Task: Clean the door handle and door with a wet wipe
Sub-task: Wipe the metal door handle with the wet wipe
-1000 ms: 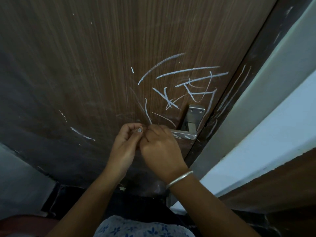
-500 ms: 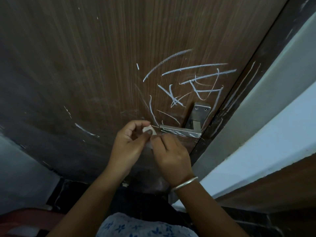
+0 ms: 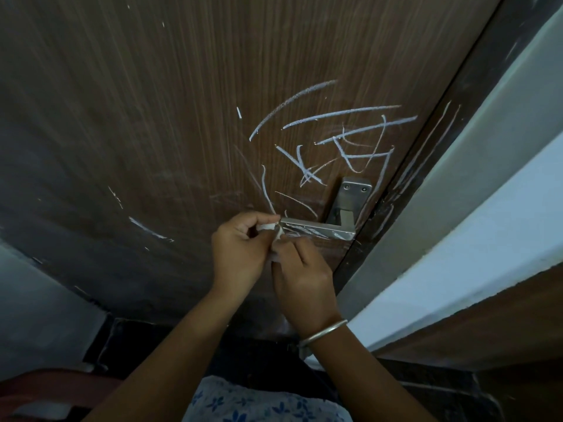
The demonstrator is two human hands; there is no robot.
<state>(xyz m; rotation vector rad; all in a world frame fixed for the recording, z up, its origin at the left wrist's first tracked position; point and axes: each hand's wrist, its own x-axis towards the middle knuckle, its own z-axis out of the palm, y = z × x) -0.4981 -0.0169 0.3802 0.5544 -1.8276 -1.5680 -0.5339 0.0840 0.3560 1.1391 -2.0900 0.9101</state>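
A brown wood-grain door (image 3: 182,102) fills the view, scribbled with white chalk marks (image 3: 335,138) above its metal lever handle (image 3: 316,228). Chalk streaks also lie on the lever. Just left of and below the lever's tip, my left hand (image 3: 240,251) and my right hand (image 3: 301,275) pinch a small white wet wipe (image 3: 271,228) between their fingertips. The wipe is bunched, and most of it is hidden by the fingers. A metal bangle sits on my right wrist.
The dark door frame (image 3: 432,141) with faint chalk lines runs along the door's right edge, beside a pale wall (image 3: 487,193). More chalk streaks (image 3: 146,228) mark the door at lower left. A dark red object (image 3: 54,391) sits at bottom left.
Both hands have drawn slightly down and apart from the lever's tip, and the white wipe between the fingertips has come into view. The camera has shifted a little.
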